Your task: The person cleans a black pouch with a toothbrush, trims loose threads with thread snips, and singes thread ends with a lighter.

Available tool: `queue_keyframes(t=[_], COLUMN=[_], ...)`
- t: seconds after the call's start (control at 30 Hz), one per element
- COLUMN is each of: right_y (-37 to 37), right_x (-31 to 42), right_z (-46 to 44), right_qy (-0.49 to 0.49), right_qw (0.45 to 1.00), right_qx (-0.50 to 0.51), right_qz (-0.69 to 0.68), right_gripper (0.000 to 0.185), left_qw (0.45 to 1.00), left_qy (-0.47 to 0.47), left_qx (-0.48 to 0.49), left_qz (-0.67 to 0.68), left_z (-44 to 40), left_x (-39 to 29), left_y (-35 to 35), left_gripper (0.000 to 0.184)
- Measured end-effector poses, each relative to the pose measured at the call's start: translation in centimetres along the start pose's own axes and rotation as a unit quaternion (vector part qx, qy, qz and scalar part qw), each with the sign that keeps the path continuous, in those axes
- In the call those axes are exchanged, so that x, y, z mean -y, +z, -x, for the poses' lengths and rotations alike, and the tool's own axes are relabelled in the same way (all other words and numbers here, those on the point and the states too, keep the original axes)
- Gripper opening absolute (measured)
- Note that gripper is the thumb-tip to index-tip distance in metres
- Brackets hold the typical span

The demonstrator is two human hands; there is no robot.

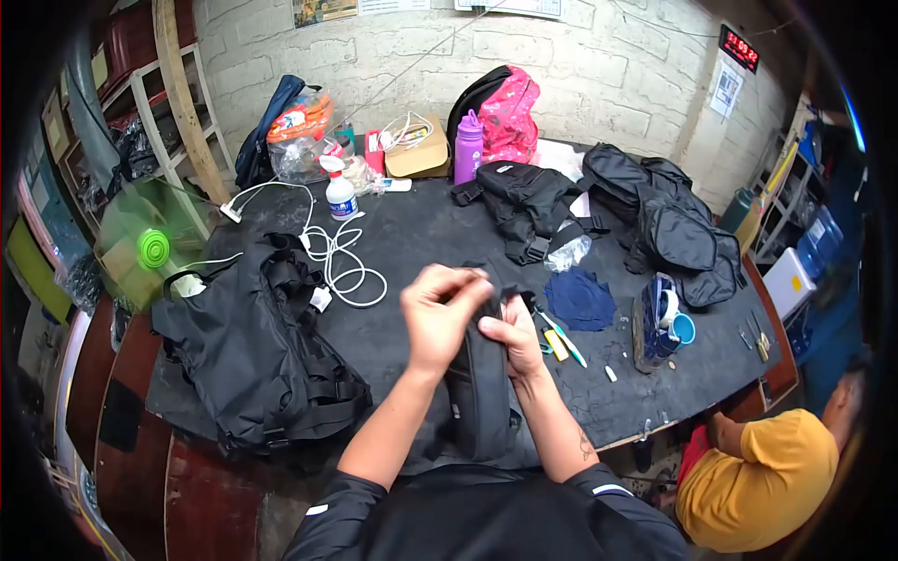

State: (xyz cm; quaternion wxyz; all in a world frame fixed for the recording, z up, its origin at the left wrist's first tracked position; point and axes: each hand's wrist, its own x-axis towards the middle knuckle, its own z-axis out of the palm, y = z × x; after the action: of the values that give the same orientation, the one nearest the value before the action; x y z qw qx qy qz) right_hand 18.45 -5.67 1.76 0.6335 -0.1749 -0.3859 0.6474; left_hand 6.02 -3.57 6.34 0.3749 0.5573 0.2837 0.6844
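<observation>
Upright at the near edge of the table, a narrow black padded bag [482, 393] stands in front of my body, seen almost edge-on. My right hand [514, 338] is wrapped round its upper right side, with the thumb on the front. At the bag's top left, my left hand [438, 313] is closed, thumb and fingertips pinched together; whatever is between them is hidden. Just right of my right hand lie a small yellow object [556, 344] and a slim teal-and-white tool [569, 341]. Behind them is a crumpled dark blue cloth [580, 301].
A heap of black bags [262, 346] covers the left side, near a fan [153, 248]. White cable [341, 266], a spray bottle [340, 192] and a purple bottle [468, 150] stand farther back. More black backpacks [673, 224] lie right. A person in yellow [762, 477] sits lower right.
</observation>
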Motion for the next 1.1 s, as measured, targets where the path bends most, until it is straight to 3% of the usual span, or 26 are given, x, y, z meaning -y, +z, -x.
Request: queue_keyframes(t=[0.03,0.07,0.1,0.17,0.2,0.23,0.3,0.33,0.37,0.4,0.43,0.47,0.5,0.63,0.7,0.73,0.77,0.83,0.87,0.9,0.97,1.03,1.1], right_y=[3.1,3.6,4.6,2.4,1.4,0.2,-2.4,-3.2,-3.8,-4.2,-6.4,-6.8,-7.1,-7.2,-7.9,-7.7,-7.9,-7.3,-7.1,-9.1,-9.1,-8.8,-9.8], right_x=[1.3,2.0,3.5,3.7,4.1,4.7,5.4,5.5,5.6,5.7,4.6,4.5,4.5,2.7,0.9,-0.1,-0.1,1.1,2.2,2.7,4.8,5.8,5.8], right_z=[0.1,0.7,1.4,1.4,1.8,1.8,1.9,1.4,1.0,1.6,0.7,0.7,0.5,-0.1,0.2,-0.1,-0.4,-1.4,-2.2,-3.2,-4.2,-4.9,-6.0], right_qy=[-0.043,-0.017,-0.008,-0.04,-0.029,-0.032,-0.039,-0.037,-0.035,-0.042,-0.068,-0.045,-0.022,0.005,0.066,0.044,0.041,0.042,0.017,-0.03,-0.094,-0.096,-0.095], right_qw=[0.999,0.999,0.999,0.993,0.994,0.991,0.989,0.99,0.988,0.996,0.992,0.992,0.989,0.971,0.976,0.966,0.966,0.98,0.985,0.99,0.99,0.991,0.992], right_qx=[0.007,0.024,0.017,0.082,0.066,0.08,0.105,0.125,0.146,0.058,0.096,0.083,0.072,0.058,-0.141,0.026,0.026,-0.083,-0.06,-0.087,-0.071,-0.037,0.0], right_qz=[-0.003,0.033,0.05,0.072,0.083,0.098,0.092,0.057,0.023,0.055,-0.035,-0.082,-0.129,-0.234,-0.155,-0.253,-0.254,-0.174,-0.161,-0.107,-0.084,-0.086,-0.088], right_gripper=[0.067,0.086,0.092,0.096,0.101,0.103,0.107,0.108,0.109,0.115,0.102,0.093,0.084,0.063,0.048,0.042,0.042,0.04,0.041,0.042,0.041,0.041,0.041], left_qw=[0.996,0.991,0.984,0.929,0.888,0.866,0.723,0.622,0.62,0.654,0.685,0.735,0.733,0.771,0.752,0.741,0.741,0.675,0.64,0.696,0.754,0.665,0.706], left_qy=[0.001,-0.04,-0.082,-0.241,-0.293,-0.363,-0.479,-0.49,-0.492,-0.492,-0.49,-0.426,-0.427,-0.188,-0.157,-0.169,-0.171,-0.269,-0.384,-0.351,-0.409,-0.488,-0.527], left_qx=[-0.079,-0.098,-0.116,-0.04,0.013,0.005,0.158,0.221,0.224,0.178,0.131,0.152,0.153,0.111,0.117,0.123,0.125,0.202,0.149,0.215,0.048,-0.013,0.02], left_qz=[0.048,0.078,0.108,0.279,0.353,0.344,0.471,0.569,0.569,0.546,0.522,0.506,0.507,0.598,0.629,0.638,0.637,0.656,0.648,0.588,0.513,0.565,0.473], left_z=[-1.0,-2.1,-2.9,-3.1,-2.8,-1.9,-0.3,0.1,0.1,0.1,0.0,-0.7,-1.3,-4.0,-5.5,-6.0,-6.2,-6.6,-6.5,-6.4,-5.5,-4.8,-3.6], left_x=[0.6,1.2,2.0,4.7,7.7,8.1,7.8,8.7,9.4,10.2,9.7,9.0,8.5,8.2,9.0,8.9,8.8,8.7,8.9,9.2,9.1,10.1,11.1], left_y=[-0.5,-1.7,-3.1,-5.4,-6.5,-6.4,-6.7,-6.5,-6.7,-6.7,-6.4,-6.0,-5.7,-5.3,-5.9,-6.2,-6.3,-6.6,-7.3,-7.8,-7.8,-7.5,-6.8], left_gripper=[0.011,0.009,0.007,0.017,0.029,0.038,0.044,0.046,0.046,0.046,0.046,0.04,0.04,0.022,0.022,0.022,0.022,0.026,0.03,0.034,0.035,0.037,0.045])
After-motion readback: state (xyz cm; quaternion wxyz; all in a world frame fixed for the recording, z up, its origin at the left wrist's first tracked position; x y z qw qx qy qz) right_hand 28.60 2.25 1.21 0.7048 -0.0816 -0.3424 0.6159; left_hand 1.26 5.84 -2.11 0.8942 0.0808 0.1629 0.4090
